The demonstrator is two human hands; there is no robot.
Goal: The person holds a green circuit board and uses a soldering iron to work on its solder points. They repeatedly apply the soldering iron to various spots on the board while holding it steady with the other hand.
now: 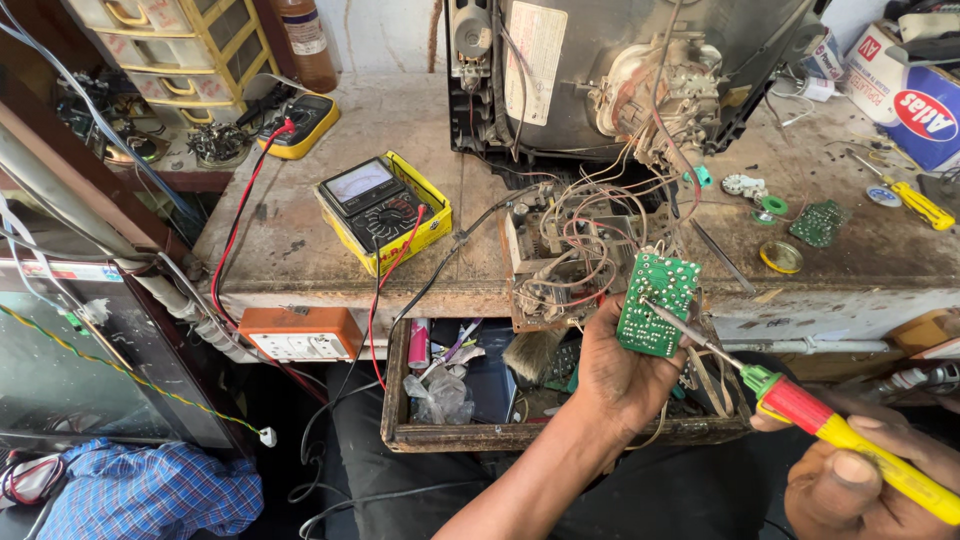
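Fingers (612, 322) of your left hand (625, 375) are wrapping around the lower edge of a small green board (655, 303), pinching it upright with its solder side facing you, just off the front edge of the bench (300, 250). Your right hand (865, 480) is closing tight around the yellow handle of a soldering iron (800, 402), and its thin tip is touching the middle of the board.

Judging by that contact, you are working on a joint right now; whether others are finished is too small to tell. Wires are running from the board up into the tangle on an open chassis (560, 260) at the bench's front edge, so it is not free of the set.

That board is looking clean and bright, dotted with silvery solder points. An analog meter (383, 208) in a yellow case is sitting toward the bench's left side, and an open drawer (470, 400) of odds and ends is hanging below your left hand.
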